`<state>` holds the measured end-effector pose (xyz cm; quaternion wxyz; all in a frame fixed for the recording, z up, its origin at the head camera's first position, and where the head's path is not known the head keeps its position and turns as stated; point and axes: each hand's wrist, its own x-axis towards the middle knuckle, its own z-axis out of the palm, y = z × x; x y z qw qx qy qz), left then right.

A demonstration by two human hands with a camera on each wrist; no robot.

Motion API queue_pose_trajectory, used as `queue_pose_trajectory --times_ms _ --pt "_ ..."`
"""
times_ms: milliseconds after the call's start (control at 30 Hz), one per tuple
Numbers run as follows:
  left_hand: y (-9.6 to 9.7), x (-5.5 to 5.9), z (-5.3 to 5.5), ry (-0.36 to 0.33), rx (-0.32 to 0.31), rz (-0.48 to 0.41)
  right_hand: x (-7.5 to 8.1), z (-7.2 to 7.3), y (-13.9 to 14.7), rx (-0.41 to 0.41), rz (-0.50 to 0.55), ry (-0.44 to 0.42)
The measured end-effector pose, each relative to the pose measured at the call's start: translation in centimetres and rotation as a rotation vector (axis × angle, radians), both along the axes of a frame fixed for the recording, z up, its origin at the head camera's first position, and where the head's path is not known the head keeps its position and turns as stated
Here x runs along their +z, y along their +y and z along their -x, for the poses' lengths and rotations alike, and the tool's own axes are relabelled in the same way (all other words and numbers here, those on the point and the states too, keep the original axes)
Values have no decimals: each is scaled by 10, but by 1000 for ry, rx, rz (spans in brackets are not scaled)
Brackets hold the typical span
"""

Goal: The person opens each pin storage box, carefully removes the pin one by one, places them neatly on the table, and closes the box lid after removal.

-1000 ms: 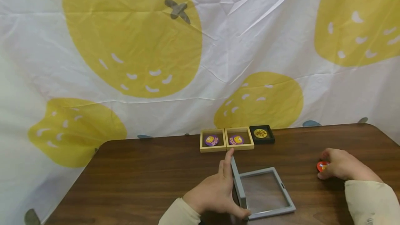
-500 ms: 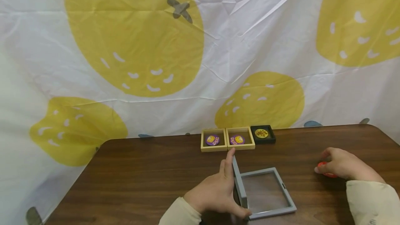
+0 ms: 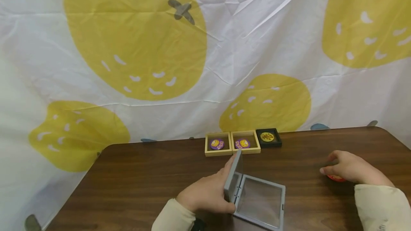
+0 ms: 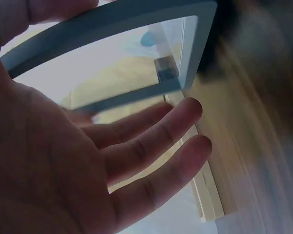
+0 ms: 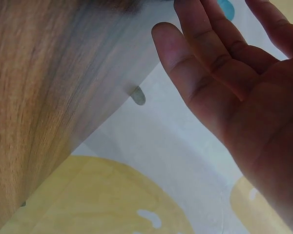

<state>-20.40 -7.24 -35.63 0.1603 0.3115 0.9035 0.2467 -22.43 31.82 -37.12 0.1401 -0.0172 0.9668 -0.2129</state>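
Note:
My left hand (image 3: 207, 192) pinches the raised half of a hinged grey frame with clear film (image 4: 132, 44); in the left wrist view its other fingers stretch past the frame. The frame's other half (image 3: 261, 202) lies flat on the table, opened out to the right. Farther right, my right hand (image 3: 353, 167) bends over a small red round badge (image 3: 336, 178), thumb across it and fingers at its far side. The hand covers most of the badge. In the right wrist view, the right hand's fingers (image 5: 195, 63) show, but the badge does not.
At the table's back edge stand two light wooden frames (image 3: 218, 153) holding purple-and-yellow badges, beside a small black frame (image 3: 278, 142) with a yellow disc. A white cloth (image 3: 179, 120) with yellow fruit prints hangs behind the brown table (image 3: 144, 184).
My left hand has drawn the grey frame left and toward me, turning it somewhat. My right thumb has moved over the red badge, which now shows less and sits slightly nearer me.

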Motion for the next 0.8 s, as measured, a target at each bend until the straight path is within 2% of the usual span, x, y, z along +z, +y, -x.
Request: queue_pose_trajectory --times_ms 133,333,467,633,800 --pt "-7 2 8 27 -8 37 0 1 0 12 3 10" --pt "-22 5 18 -9 47 55 4 0 -3 15 -6 19" --pt "-32 6 24 47 89 51 6 -1 -4 9 -7 14" --pt "-41 7 30 109 182 55 4 -1 -2 8 -3 3" --pt "-44 7 33 167 320 47 0 0 1 9 -2 -2"
